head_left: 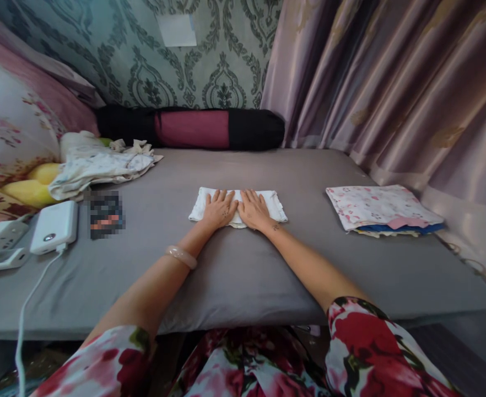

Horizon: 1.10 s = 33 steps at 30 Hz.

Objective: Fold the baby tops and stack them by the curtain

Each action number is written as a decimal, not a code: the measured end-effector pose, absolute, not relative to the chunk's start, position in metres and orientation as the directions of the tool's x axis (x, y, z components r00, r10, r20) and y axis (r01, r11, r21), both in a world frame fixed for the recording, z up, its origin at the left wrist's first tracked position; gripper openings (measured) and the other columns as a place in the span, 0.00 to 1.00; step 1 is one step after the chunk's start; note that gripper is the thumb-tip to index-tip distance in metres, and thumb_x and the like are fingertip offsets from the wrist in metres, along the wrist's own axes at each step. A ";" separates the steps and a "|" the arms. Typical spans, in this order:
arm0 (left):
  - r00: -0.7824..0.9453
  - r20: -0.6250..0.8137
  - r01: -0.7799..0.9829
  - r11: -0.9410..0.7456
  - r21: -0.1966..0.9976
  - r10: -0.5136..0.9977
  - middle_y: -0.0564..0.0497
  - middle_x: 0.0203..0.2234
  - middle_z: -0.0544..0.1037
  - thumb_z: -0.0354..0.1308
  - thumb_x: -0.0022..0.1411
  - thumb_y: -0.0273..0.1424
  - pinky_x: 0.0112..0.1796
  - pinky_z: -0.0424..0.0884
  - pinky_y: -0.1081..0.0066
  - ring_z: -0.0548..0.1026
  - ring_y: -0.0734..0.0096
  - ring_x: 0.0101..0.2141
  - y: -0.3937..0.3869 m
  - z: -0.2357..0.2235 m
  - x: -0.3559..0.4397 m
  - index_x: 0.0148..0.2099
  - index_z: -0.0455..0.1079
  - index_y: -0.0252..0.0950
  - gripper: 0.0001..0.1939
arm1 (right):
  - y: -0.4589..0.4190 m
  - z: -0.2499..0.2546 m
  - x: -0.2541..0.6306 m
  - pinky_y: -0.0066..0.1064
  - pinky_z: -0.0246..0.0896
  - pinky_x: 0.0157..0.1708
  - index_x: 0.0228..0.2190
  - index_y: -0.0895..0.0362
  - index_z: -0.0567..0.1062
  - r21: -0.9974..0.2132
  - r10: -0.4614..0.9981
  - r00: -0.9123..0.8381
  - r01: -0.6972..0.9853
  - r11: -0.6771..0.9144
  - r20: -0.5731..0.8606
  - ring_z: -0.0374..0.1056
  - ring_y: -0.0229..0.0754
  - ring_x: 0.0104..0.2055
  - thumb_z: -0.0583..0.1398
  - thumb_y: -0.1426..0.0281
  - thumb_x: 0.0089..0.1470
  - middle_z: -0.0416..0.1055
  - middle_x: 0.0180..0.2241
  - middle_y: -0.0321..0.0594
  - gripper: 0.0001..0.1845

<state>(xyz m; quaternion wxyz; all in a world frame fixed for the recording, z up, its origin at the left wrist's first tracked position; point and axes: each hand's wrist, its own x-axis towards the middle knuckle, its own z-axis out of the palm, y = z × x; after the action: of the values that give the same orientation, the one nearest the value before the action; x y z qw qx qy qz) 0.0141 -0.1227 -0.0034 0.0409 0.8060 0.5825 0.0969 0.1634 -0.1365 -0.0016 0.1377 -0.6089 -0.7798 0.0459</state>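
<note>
A small white folded cloth (pixel 274 203) lies in the middle of the grey bed sheet (pixel 235 264). Both my hands rest flat on it, side by side with the thumbs nearly touching. My left hand (pixel 220 208) presses the cloth's left half, its fingers stretched forward; a pale bangle sits on that wrist. My right hand (pixel 253 209) lies on the right half, fingers also stretched out. Neither hand grips anything.
A stack of folded clothes (pixel 381 207) sits at the right by the curtain. A loose heap of pale garments (pixel 98 165) lies at the back left. A white power bank (pixel 55 226) with a cable and a black-and-maroon bolster (pixel 193 128) are also there.
</note>
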 end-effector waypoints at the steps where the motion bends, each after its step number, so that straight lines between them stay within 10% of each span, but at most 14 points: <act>1: 0.296 0.113 0.933 -0.313 0.177 0.948 0.41 0.66 0.58 0.34 0.70 0.44 0.61 0.47 0.43 0.53 0.48 0.66 -0.122 -0.004 0.014 0.69 0.53 0.38 0.31 | -0.136 -0.002 0.164 0.49 0.36 0.66 0.64 0.63 0.56 -0.239 0.965 -0.208 0.940 0.242 0.158 0.44 0.52 0.69 0.43 0.63 0.66 0.52 0.66 0.51 0.30; 33: 0.453 -0.003 0.883 -0.448 0.142 0.892 0.40 0.68 0.54 0.30 0.70 0.48 0.64 0.44 0.52 0.48 0.56 0.68 -0.100 0.000 -0.048 0.69 0.51 0.31 0.36 | -0.133 0.005 0.230 0.49 0.36 0.67 0.65 0.67 0.55 -0.145 0.977 -0.211 0.967 0.210 0.008 0.42 0.53 0.70 0.40 0.63 0.65 0.47 0.68 0.51 0.33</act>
<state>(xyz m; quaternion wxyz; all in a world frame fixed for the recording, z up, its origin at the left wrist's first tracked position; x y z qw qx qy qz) -0.0477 -0.0996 0.0005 0.0615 0.8501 0.5218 0.0362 0.2303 -0.1327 0.0045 0.0490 -0.6262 -0.7762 0.0540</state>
